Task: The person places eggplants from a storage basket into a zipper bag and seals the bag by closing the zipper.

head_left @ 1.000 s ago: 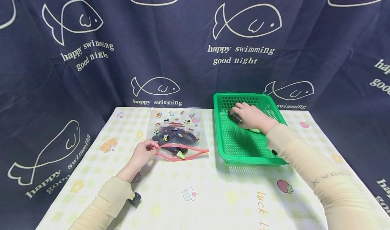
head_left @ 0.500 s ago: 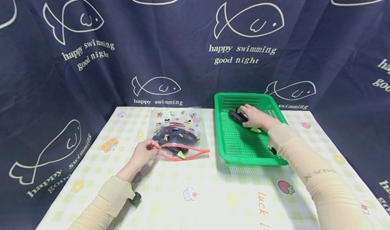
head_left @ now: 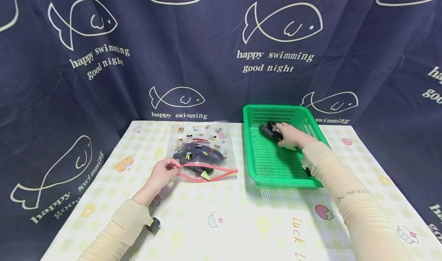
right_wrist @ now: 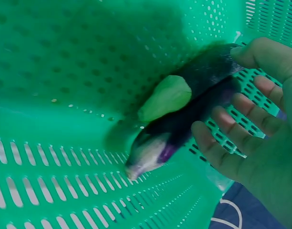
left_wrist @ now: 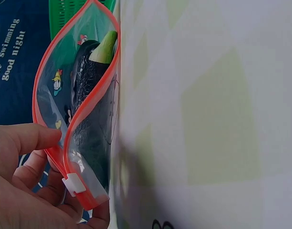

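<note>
Left of centre in the head view lies a clear printed bag (head_left: 200, 140), its red-edged mouth gaping toward the bottom, a wrinkled vegetable (left_wrist: 87, 78) with green tip inside. Right of centre, a green-tipped dark vegetable (right_wrist: 207, 69) lies alongside a purple-black eggplant (right_wrist: 181, 121).

Green basket (head_left: 286, 182): right rim partly hidden by right sleeve (head_left: 340, 180); eggplants (head_left: 267, 132) partly behind right fingers (head_left: 282, 129).

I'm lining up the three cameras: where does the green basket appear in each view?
Head: the green basket stands right of centre, with the right hand in it.
Left wrist: only part of the green basket shows, at the top edge, left of centre.
Right wrist: the green basket fills most of the picture.
Shared landmark: the dark blue cloth, seen in all three.
</note>
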`<state>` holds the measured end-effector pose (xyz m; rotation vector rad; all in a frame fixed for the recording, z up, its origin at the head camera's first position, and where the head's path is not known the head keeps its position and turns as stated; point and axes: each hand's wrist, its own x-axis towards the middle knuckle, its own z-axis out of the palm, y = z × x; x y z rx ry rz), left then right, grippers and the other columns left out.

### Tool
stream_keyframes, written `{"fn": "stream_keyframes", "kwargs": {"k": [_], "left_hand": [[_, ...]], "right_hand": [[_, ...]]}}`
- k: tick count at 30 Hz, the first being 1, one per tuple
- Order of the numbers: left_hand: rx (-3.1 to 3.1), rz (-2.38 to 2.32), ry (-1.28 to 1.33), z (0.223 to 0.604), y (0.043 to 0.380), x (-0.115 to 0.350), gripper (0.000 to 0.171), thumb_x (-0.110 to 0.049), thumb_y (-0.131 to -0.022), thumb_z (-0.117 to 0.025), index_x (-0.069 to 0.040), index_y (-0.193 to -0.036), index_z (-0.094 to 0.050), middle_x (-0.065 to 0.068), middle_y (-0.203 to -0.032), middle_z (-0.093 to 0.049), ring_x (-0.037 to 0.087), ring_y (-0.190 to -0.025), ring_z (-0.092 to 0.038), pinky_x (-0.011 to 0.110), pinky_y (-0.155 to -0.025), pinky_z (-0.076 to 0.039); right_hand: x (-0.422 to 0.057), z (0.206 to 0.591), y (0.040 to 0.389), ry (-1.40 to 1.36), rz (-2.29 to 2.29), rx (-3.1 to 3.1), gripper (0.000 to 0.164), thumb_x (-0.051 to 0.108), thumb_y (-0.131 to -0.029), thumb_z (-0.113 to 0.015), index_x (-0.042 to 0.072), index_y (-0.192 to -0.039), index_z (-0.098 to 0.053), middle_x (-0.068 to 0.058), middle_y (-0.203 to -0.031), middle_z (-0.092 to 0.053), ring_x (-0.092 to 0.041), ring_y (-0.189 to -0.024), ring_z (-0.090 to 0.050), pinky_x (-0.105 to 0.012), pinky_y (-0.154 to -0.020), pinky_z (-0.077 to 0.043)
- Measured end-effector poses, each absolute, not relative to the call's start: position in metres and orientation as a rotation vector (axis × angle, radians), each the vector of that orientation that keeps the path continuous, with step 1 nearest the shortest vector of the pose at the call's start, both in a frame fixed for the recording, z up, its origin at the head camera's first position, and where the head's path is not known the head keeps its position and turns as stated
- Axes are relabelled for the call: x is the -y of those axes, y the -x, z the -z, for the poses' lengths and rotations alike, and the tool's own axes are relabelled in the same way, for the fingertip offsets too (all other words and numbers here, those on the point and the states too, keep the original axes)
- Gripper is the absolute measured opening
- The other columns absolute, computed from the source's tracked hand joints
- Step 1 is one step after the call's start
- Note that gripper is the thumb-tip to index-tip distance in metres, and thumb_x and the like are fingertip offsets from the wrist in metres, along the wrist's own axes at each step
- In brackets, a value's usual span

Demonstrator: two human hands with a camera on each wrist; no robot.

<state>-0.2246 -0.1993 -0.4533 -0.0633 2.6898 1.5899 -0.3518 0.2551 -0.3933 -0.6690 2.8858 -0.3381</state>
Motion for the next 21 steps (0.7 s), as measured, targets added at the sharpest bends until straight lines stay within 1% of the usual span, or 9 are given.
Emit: {"fn": "stream_keyframes", "kwargs": {"k": [8, 13, 17, 21], "left_hand": [[-2.674, -1.600, 0.077, 0.451, 0.223, 0.199, 0.014, 0.002, -0.077, -0.063, 0.002, -0.091, -0.064, 0.005, -0.077, -0.060, 0.016, -0.072, -0.051, 0.026, -0.066, -0.043], [-2.677, -1.586, 0.080, 0.451, 0.224, 0.199, 0.013, 0.002, -0.078, -0.063, 0.001, -0.090, -0.064, 0.004, -0.077, -0.060, 0.016, -0.072, -0.051, 0.026, -0.065, -0.043], [-2.680, -1.583, 0.079, 0.451, 0.224, 0.199, 0.011, 0.002, -0.079, -0.063, 0.001, -0.090, -0.064, 0.004, -0.078, -0.060, 0.017, -0.072, -0.050, 0.027, -0.066, -0.042], [-2.682, -1.581, 0.077, 0.451, 0.224, 0.198, 0.012, 0.002, -0.079, -0.063, 0.001, -0.090, -0.064, 0.004, -0.078, -0.060, 0.017, -0.073, -0.050, 0.027, -0.066, -0.042]], "right_hand": [[-0.252, 0.401, 0.355, 0.634, 0.306, -2.896, 0.059, 0.006, -0.077, -0.070, -0.001, -0.129, -0.044, -0.028, -0.124, -0.047, -0.042, -0.112, -0.048, -0.053, -0.091, -0.041], [-0.249, 0.406, 0.358, 0.610, 0.303, -2.884, 0.063, 0.005, -0.078, -0.069, -0.003, -0.133, -0.040, -0.031, -0.127, -0.046, -0.045, -0.116, -0.046, -0.054, -0.093, -0.040], [-0.246, 0.410, 0.359, 0.589, 0.307, -2.875, 0.064, 0.005, -0.078, -0.069, -0.004, -0.134, -0.037, -0.031, -0.128, -0.045, -0.045, -0.115, -0.048, -0.053, -0.092, -0.041], [-0.243, 0.411, 0.359, 0.578, 0.297, -2.875, 0.066, 0.005, -0.078, -0.069, -0.007, -0.134, -0.035, -0.033, -0.130, -0.043, -0.046, -0.117, -0.046, -0.053, -0.095, -0.040]]}}
